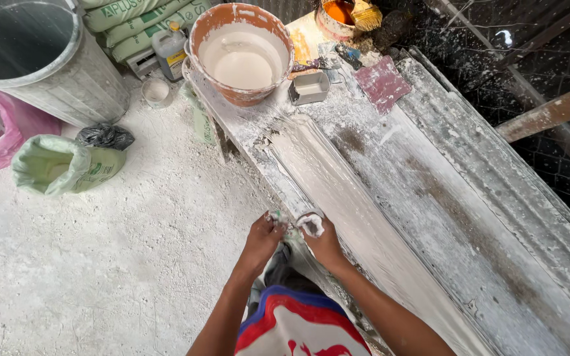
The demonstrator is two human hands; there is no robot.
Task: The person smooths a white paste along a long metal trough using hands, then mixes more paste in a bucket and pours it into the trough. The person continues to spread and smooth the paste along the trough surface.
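Two hands (pixel 295 234) grip wet plaster moulding (pixel 338 191).

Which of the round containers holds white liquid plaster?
The orange bucket at the bench's far end, filled with white mix. The grey metal bin looks dark inside; the small tub holds orange paint.

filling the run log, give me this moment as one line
left hand: pinching plaster-caked scrap | right hand: holding small cup of white plaster | over: long plaster moulding | nearby: orange bucket

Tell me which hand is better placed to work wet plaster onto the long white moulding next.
Right, probably. The right hand holds a white lump of wet plaster at the long white plaster moulding; the left hand sits off its edge, holding a scrap.
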